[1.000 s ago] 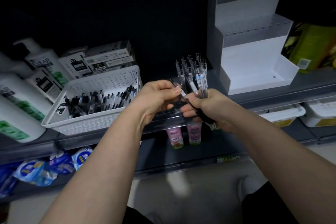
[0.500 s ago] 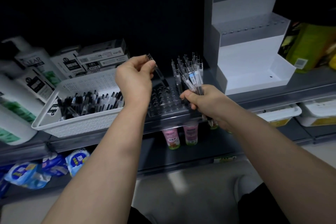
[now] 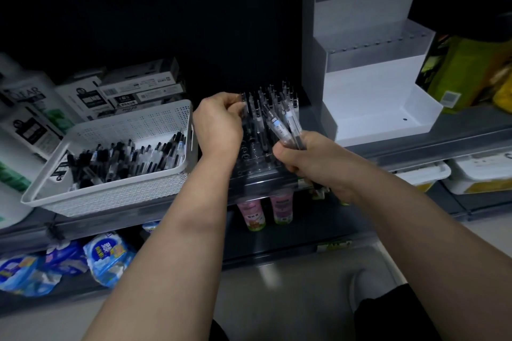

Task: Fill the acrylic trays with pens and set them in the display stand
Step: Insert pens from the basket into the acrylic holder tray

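The left hand pinches the top of a single clear pen over the clear perforated acrylic tray, which sits at the front edge of the grey shelf. The right hand, just right of the tray's near corner, is closed around a bundle of clear pens with black tips that fan upward over the tray. More pens stand upright in the tray's rear rows; its near rows show open holes. Touching the tray's left side is a white perforated plastic basket of loose pens. Right of the tray stands the white stepped display stand, its bottom step bare, with open shelf in front.
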